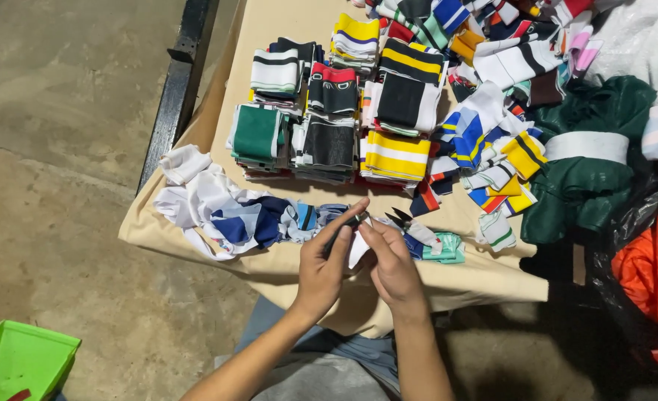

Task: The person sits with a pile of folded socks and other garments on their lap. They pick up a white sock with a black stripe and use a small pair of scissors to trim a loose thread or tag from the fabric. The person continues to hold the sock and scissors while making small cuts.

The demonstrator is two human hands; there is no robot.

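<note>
My left hand (321,263) grips a small dark cutting tool (346,225) and a bit of white fabric (358,249) at the table's near edge. My right hand (393,266) pinches the same white fabric from the right, touching the left hand. Just beyond the right hand lie black snips (401,217) with their points apart. Left of my hands a heap of white and blue fabric scraps (221,208) spreads over the beige table cover (284,260).
Neat stacks of striped knit pieces (329,111) fill the middle of the table, with a loose pile (492,89) to the right. A green bundle with a white band (585,160) and orange fabric (656,260) lie at right. A green bin (17,364) stands on the concrete floor.
</note>
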